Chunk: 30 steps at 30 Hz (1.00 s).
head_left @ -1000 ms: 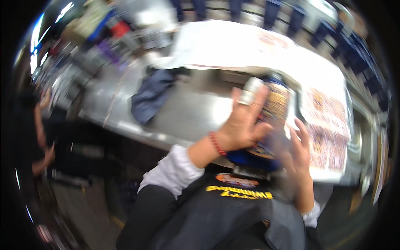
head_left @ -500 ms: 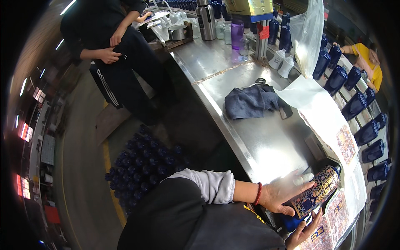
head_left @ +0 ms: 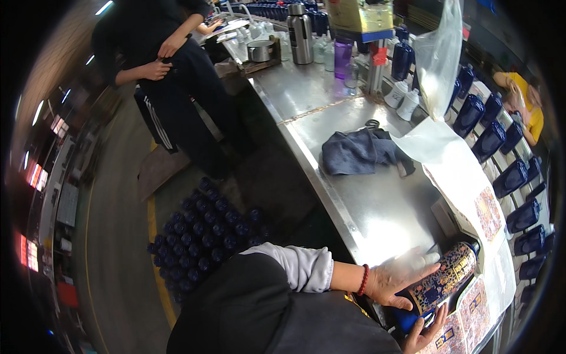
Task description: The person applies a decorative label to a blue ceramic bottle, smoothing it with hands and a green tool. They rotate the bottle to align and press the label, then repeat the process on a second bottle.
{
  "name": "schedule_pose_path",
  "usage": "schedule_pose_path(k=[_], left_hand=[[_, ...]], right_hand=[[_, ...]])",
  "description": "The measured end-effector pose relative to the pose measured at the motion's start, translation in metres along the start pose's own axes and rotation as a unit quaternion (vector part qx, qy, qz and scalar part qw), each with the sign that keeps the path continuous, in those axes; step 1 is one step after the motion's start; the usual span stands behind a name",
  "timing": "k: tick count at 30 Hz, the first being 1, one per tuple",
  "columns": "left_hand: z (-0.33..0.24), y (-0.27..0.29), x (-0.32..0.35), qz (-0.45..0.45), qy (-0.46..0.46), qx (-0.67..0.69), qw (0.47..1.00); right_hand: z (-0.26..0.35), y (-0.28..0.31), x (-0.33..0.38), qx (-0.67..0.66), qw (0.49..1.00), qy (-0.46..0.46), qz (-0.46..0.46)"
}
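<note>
A dark blue bottle (head_left: 451, 274) with a gold and multicoloured floral pattern lies tilted at the table's near right edge. Spread across its near left end is my left hand (head_left: 392, 286), thumb and forefinger stretched out against the pattern. White coverings (head_left: 432, 258) show at its other fingertips, which are partly blurred. My right hand (head_left: 420, 337) is at the bottle's lower side, its fingers straight and apart, touching or very close to it. Beside the bottle lie printed pattern sheets (head_left: 476, 301) in similar colours. A red bead bracelet (head_left: 364, 279) circles my left wrist.
A dark cloth (head_left: 359, 152) and black scissors (head_left: 372, 124) lie on the metal table (head_left: 312, 127). Rows of blue bottles (head_left: 489, 141) stand at right, more (head_left: 197, 236) on the floor at left. One person (head_left: 183, 76) stands across the aisle; another (head_left: 533, 112) is far right.
The view has shifted slightly. Both my hands stay at the patterned bottle with little visible movement. The person in yellow at far right has raised an arm.
</note>
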<state>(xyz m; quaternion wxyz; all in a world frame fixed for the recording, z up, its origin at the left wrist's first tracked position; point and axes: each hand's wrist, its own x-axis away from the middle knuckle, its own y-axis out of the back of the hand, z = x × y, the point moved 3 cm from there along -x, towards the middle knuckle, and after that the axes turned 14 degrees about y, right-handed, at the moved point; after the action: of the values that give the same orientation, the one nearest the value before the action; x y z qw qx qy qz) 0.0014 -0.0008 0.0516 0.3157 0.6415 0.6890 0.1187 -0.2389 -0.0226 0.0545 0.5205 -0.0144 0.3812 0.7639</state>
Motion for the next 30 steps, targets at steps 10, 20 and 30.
schedule_pose_path(k=[10,20,30], left_hand=[[-0.005,0.015,-0.02,0.003,-0.06,-0.179,0.982],[0.01,0.02,-0.007,0.004,-0.028,-0.133,0.991],[-0.006,0.025,-0.001,-0.038,-0.169,-0.232,0.957]], right_hand=[[-0.004,-0.015,-0.013,-0.021,0.996,0.014,-0.087],[0.026,-0.032,-0.03,0.027,0.986,0.164,-0.024],[0.028,-0.034,-0.029,0.069,0.983,0.167,-0.037]])
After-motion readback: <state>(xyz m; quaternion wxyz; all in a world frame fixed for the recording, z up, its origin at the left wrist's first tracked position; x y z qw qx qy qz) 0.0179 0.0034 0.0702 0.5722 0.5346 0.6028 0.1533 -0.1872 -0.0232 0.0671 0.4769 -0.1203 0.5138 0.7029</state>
